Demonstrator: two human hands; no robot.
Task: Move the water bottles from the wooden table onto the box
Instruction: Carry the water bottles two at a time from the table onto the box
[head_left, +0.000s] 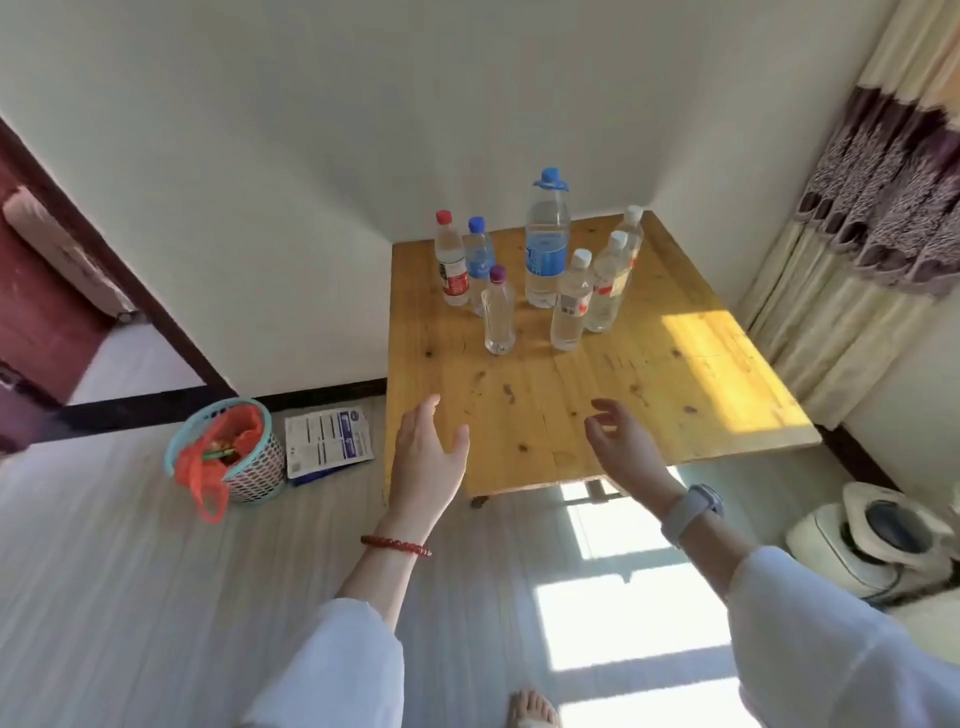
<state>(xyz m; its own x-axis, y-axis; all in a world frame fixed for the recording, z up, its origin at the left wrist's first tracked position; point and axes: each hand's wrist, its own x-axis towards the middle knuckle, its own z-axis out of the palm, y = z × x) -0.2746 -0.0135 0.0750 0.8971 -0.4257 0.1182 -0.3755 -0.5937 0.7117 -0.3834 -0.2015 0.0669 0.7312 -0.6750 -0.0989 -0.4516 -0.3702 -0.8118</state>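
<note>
Upright, caps pointing up, seven water bottles (545, 244) are standing clustered toward the far side of the wooden table (597, 405). Their labels are showing red, blue and white, but the writing is too blurred to read. Both hands are reaching over the near edge, empty: the left hand (428, 457) spread wide, the right hand (623, 447) loosely open, fingers curled.

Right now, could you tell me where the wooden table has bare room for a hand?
The wooden table is bare along its near half, between the bottles and both hands, and in the sunlit right patch. The far middle is crowded: seven bottles cluster around the large blue-capped bottle.
</note>
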